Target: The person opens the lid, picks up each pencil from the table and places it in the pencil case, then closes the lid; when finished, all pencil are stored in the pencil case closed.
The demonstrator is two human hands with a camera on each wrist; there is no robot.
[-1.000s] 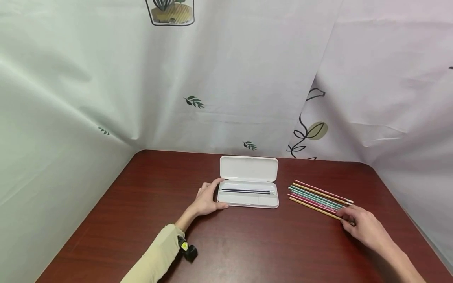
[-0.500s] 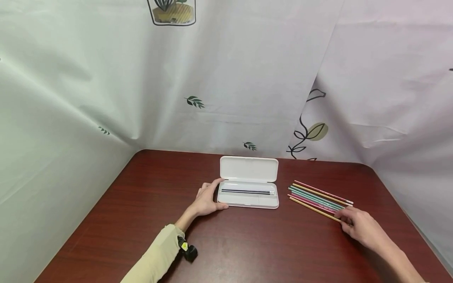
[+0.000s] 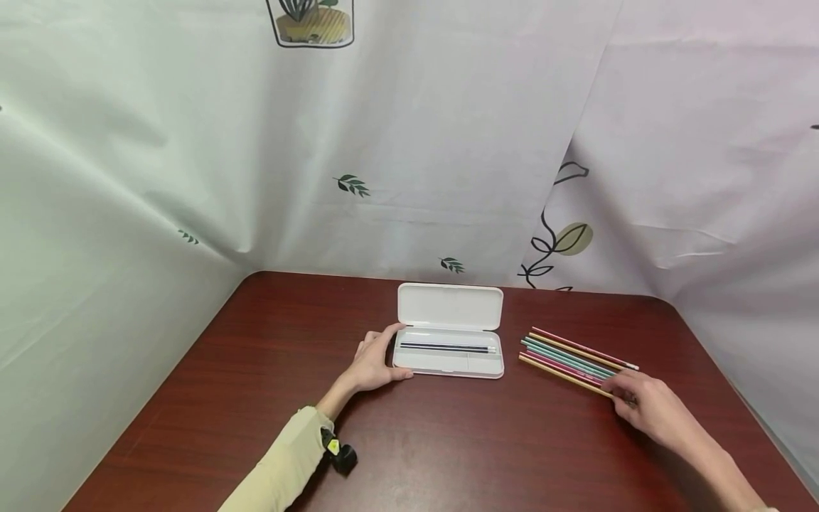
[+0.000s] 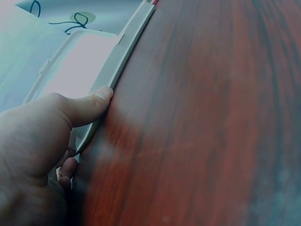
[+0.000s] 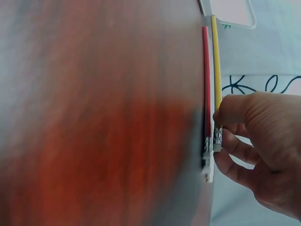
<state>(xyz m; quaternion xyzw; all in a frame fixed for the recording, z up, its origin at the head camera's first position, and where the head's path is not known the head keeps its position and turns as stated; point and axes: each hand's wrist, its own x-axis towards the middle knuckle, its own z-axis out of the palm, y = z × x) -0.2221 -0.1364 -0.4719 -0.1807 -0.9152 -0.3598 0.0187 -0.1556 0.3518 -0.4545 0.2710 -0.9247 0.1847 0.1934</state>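
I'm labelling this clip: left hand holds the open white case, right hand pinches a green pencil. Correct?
The right hand pinches a yellow pencil, not green; the right wrist view shows it. The left hand holds the open white case.

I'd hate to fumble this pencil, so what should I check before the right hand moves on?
1. Lid up: ok. The flat white lid of the white rectangular pencil case stands open.
2. Case steadied: ok. The left hand holds its left end.
3. Grip: ok. The right hand pinches the slim yellow pencil with a silver ferrule near its eraser end.
4. Whole pencil off the table: cannot tell.
5. Pencil parallel to case: not ok. It slants, unlike the two thin dark blue pencils inside.
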